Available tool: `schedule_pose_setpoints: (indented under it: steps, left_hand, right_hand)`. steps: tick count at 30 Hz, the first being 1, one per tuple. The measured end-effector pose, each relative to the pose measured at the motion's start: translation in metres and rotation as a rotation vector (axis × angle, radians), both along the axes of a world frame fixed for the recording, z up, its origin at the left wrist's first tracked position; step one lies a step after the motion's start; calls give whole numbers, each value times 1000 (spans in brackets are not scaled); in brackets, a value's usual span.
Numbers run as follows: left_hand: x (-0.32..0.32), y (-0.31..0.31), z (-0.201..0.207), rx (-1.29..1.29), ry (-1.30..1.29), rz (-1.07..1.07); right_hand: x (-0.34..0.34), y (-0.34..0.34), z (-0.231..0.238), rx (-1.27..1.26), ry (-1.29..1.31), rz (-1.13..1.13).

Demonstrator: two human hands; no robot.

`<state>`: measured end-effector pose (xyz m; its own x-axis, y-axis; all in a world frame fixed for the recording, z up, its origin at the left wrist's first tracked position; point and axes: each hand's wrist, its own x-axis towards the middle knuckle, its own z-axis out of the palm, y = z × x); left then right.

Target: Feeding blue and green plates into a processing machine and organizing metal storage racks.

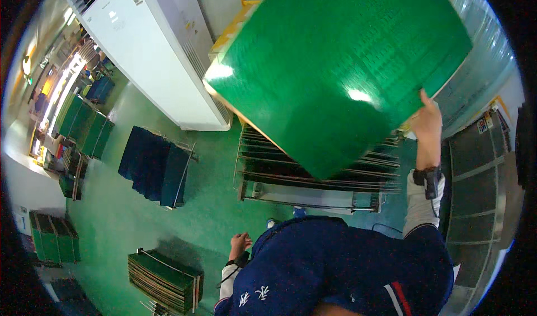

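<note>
A large, glossy green panel (313, 75) with faint rows of pattern on its face fills the upper middle of the head view, tilted. My right hand (428, 120) grips its lower right edge, thumb on the face and the other fingers hidden behind. Below the panel stands a metal rack (313, 204) with several thin dark boards (268, 165) set in rows; the panel covers part of it. I cannot tell whether the panel touches the rack. My left hand (240, 242) hangs low by my left side, holding nothing, its fingers loosely bent and apart.
A tall white air conditioner (145, 47) stands at the upper left. Racks of dark boards (154, 165) and green boards (165, 279) sit on the green floor to my left. On the right are a clear plastic curtain (481, 53) and a grey framed unit (478, 187).
</note>
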<state>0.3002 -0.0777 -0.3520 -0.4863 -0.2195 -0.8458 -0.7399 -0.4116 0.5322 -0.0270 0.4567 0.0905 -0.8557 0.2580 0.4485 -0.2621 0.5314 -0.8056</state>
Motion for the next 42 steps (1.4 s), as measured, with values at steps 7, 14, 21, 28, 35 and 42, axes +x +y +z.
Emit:
schedule_pose_setpoints:
  steps: [7, 14, 21, 28, 35, 42]
  left_hand:
    - [24, 15, -12, -151, 297, -100]
    - [12, 38, 38, -216, 66, 25]
    - [7, 52, 54, -207, 144, 95]
    - [32, 39, 6, -529, 323, -221]
    - [13, 47, 32, -494, 231, -189]
    - [5, 53, 44, -340, 138, -5]
  right_hand:
    - [-50, -42, -64, -1329, -370, 429]
    - [-106, -62, -133, -1518, -443, 407]
    - [-153, -64, -164, -1593, -443, 408]
    - [-151, -83, -172, -1496, -725, 470]
    - [-168, -72, -180, -1452, -770, 460]
    - [-185, -69, -186, -1504, -699, 422]
